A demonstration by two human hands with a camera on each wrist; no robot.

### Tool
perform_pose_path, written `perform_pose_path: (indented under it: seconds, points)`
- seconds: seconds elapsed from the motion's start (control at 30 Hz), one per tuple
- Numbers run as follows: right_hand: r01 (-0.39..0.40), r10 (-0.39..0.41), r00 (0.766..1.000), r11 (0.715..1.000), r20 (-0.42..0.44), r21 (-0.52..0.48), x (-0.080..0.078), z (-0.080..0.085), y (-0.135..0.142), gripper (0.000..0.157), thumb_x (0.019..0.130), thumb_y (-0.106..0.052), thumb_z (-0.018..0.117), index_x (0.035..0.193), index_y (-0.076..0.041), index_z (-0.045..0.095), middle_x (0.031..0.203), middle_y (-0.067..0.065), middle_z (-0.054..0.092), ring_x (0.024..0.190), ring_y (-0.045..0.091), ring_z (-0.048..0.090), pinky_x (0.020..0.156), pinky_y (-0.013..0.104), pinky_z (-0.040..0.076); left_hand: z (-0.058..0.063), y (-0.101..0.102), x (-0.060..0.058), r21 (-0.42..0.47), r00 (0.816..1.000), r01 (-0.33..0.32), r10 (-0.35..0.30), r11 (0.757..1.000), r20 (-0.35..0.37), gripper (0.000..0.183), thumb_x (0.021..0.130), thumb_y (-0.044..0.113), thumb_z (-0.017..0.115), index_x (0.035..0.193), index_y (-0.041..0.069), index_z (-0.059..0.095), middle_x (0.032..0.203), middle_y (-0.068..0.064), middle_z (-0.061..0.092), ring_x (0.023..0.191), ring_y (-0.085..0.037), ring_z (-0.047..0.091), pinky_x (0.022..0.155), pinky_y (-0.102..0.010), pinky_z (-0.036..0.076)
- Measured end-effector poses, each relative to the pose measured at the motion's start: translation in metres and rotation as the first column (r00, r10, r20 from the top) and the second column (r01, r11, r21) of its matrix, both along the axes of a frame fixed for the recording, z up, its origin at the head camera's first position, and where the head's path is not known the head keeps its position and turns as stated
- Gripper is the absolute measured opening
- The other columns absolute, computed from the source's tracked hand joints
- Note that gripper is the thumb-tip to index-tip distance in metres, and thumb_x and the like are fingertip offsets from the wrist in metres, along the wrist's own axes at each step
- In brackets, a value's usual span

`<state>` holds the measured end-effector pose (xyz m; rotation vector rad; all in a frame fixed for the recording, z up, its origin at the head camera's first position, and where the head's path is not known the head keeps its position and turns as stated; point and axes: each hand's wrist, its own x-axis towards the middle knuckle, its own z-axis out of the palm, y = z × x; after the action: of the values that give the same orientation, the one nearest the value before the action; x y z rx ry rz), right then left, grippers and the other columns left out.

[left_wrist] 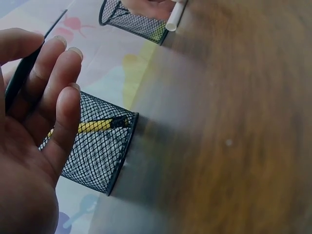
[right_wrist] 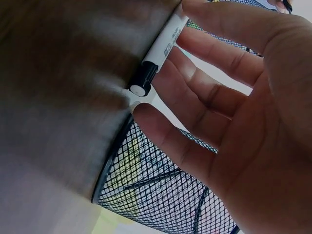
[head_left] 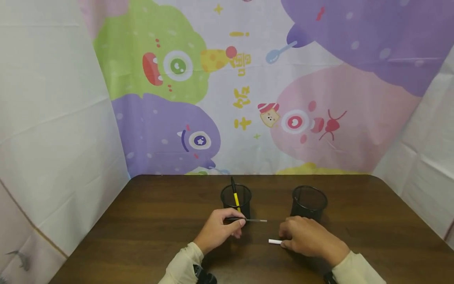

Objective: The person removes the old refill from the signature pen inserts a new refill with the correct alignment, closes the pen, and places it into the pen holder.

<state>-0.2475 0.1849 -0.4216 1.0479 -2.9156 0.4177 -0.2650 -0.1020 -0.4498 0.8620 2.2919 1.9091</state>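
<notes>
My left hand point(head_left: 221, 228) pinches a slim dark-handled tool point(head_left: 253, 220) between thumb and index finger, its thin shaft and pale tip pointing right. The kind of tool cannot be told. Right behind that hand is a black mesh pen cup point(left_wrist: 100, 151) with a yellow-and-black pen point(head_left: 235, 197) leaning in it. Low at the tabletop, my right hand point(head_left: 306, 236) pinches a white marker point(right_wrist: 167, 43) with thumb and fingertips. The marker's black end shows in the right wrist view; in the head view the hand hides it. A second mesh pen cup point(head_left: 309, 199) stands just beyond this hand.
Both cups stand on a dark wooden table point(head_left: 170, 205), toward its far side. A cloth with cartoon figures point(head_left: 248, 150) hangs along the back edge. White cloth walls point(head_left: 53, 98) flank the table left and right.
</notes>
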Motion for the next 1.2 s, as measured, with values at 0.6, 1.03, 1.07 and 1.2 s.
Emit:
perform_pose_path:
  seconds: [0.6,1.03,1.07,1.2]
  points:
    - [0.000,-0.008,0.997,0.995,-0.072,-0.104,0.002,0.004,-0.007,0.005,0.092,-0.027,0.073,0.093,-0.024,0.069,0.081,-0.022,0.056,0.071,-0.003,0.052,0.061,0.027,0.049,-0.001,0.005,0.003,-0.040,1.000,-0.004,0.003,0.999,-0.007,0.017,0.096,0.018,0.070,0.104,0.004,0.074,0.073,-0.005,0.069,0.062,-0.019,0.070,0.062,-0.038,0.061]
    - [-0.053,0.023,0.988,0.980,-0.154,-0.192,0.007,0.005,-0.017,0.006,0.092,-0.025,0.075,0.092,-0.025,0.069,0.079,-0.023,0.055,0.067,-0.003,0.050,0.058,0.022,0.046,0.000,0.007,0.008,-0.074,1.000,-0.020,0.019,0.997,-0.018,0.014,0.095,0.018,0.071,0.104,0.008,0.074,0.071,-0.005,0.069,0.062,-0.018,0.069,0.062,-0.034,0.060]
    - [-0.054,0.023,0.986,0.980,-0.162,-0.194,0.007,0.005,-0.018,0.006,0.092,-0.026,0.075,0.092,-0.025,0.069,0.078,-0.023,0.054,0.066,-0.002,0.050,0.058,0.022,0.046,0.001,0.007,0.007,-0.075,1.000,-0.019,0.017,0.997,-0.021,0.014,0.095,0.018,0.071,0.104,0.008,0.074,0.071,-0.004,0.068,0.062,-0.018,0.069,0.061,-0.034,0.060]
    - [-0.060,0.025,0.984,0.978,-0.174,-0.202,0.008,0.008,-0.019,0.009,0.092,-0.029,0.074,0.097,-0.021,0.070,0.078,-0.023,0.053,0.066,0.000,0.052,0.059,0.023,0.046,0.001,0.008,0.005,-0.076,0.999,-0.013,0.010,0.997,-0.032,0.013,0.095,0.018,0.071,0.103,0.008,0.074,0.070,-0.004,0.068,0.062,-0.018,0.069,0.062,-0.034,0.060]
